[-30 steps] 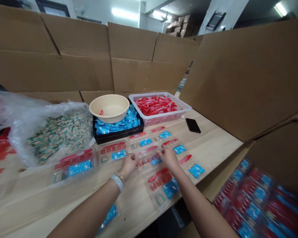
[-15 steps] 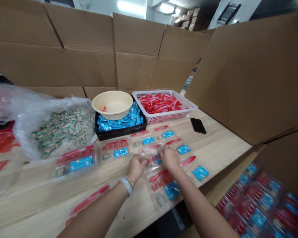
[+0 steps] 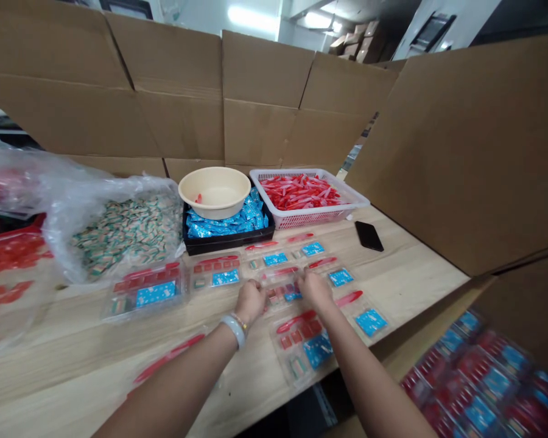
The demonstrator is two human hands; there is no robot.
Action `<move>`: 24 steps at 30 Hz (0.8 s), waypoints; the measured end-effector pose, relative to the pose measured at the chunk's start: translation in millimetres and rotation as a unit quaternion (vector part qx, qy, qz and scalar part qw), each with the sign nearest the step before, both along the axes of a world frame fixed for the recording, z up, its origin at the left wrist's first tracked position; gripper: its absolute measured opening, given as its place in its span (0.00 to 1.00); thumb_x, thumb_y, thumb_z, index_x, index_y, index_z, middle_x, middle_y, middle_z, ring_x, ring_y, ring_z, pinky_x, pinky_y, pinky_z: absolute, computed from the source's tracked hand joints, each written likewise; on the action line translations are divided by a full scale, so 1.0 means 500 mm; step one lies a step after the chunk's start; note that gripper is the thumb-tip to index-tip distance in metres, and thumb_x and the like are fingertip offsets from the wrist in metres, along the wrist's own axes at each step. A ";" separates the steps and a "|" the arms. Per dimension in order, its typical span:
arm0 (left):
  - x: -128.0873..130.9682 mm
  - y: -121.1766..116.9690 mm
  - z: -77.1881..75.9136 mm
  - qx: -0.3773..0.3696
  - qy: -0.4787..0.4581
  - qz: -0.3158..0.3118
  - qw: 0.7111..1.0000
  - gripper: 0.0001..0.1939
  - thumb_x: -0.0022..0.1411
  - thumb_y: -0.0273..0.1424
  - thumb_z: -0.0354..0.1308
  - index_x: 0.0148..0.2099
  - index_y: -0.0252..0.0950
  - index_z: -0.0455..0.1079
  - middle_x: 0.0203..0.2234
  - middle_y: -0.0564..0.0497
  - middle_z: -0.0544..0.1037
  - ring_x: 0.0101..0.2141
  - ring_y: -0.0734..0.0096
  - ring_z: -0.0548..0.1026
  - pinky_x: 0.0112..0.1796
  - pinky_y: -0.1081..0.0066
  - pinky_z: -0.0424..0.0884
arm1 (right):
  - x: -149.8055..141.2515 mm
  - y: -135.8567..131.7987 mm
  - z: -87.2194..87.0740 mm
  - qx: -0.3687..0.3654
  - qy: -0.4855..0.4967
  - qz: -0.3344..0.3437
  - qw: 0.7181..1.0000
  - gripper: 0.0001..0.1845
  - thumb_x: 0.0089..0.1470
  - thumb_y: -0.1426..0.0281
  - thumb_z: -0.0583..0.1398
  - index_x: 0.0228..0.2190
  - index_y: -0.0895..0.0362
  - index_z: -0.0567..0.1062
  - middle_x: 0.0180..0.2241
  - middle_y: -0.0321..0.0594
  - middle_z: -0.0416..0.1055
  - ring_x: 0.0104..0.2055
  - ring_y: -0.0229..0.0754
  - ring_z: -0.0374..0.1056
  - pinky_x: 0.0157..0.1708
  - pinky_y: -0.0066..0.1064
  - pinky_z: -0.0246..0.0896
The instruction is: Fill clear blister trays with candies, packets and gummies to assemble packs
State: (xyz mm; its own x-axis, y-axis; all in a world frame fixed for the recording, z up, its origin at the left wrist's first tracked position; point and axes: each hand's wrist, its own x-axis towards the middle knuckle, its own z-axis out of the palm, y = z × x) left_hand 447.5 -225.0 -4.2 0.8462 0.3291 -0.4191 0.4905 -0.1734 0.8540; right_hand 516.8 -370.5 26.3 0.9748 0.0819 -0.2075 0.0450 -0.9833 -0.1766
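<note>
The left hand (image 3: 250,302) and right hand (image 3: 314,291) sit close together on a clear plastic blister tray (image 3: 283,294), on the near part of a pale wooden table (image 3: 411,286); the fingers of both hands curl downward onto the tray, narrow rather than spread, but the fingertips are hidden behind the knuckles, so I cannot tell whether either hand is gripping it or only touching; the hands also cover much of the tray, leaving only some red and blue contents showing; a white bangle (image 3: 234,331) and a thin gold-coloured bracelet circle the left wrist; similar trays lie around it, one just nearer (image 3: 302,351), others to the left (image 3: 144,293) and far (image 3: 214,271); each holds a blue card, whose small print is too blurred to read, so no brand can be made out; farther off stand a beige basin (image 3: 214,192) on a black tray of blue sachets (image 3: 223,225) and a white basket of red plastic pieces (image 3: 308,198); a phone (image 3: 369,236) lies face down or dark to the right; a clear bag of small green-and-cream packets (image 3: 128,234) sits left; cardboard sheets (image 3: 173,115) wall the far side; blurred packed trays (image 3: 479,383) are cut off at the near right corner.
</note>
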 end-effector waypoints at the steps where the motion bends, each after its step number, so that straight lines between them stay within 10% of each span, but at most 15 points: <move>1: 0.000 -0.001 0.002 0.001 -0.007 0.002 1.000 0.07 0.53 0.28 0.55 0.35 0.30 0.65 0.11 0.57 0.66 0.14 0.77 0.66 0.16 0.79 0.59 | 0.001 -0.001 0.000 0.001 0.001 0.002 1.000 0.19 0.53 0.64 0.49 0.42 0.62 0.68 0.38 0.53 0.71 0.42 0.49 0.67 0.37 0.33 0.57; 17: 0.009 0.020 0.044 -0.063 -0.078 0.002 0.995 0.18 0.53 0.23 0.52 0.48 0.33 0.56 0.21 0.57 0.68 0.16 0.81 0.65 0.18 0.80 0.61 | 0.022 -0.023 0.014 0.143 -0.110 0.016 0.983 0.26 0.50 0.65 0.51 0.50 0.61 0.62 0.35 0.47 0.71 0.37 0.45 0.67 0.35 0.32 0.58; 24: 0.018 0.064 0.176 0.026 -0.291 -0.182 0.939 0.19 0.54 0.23 0.50 0.49 0.36 0.59 0.34 0.50 0.72 0.34 0.72 0.71 0.35 0.72 0.67 | 0.005 -0.039 0.114 0.325 -0.237 0.124 0.907 0.28 0.45 0.60 0.57 0.48 0.57 0.64 0.45 0.48 0.65 0.46 0.48 0.61 0.42 0.39 0.56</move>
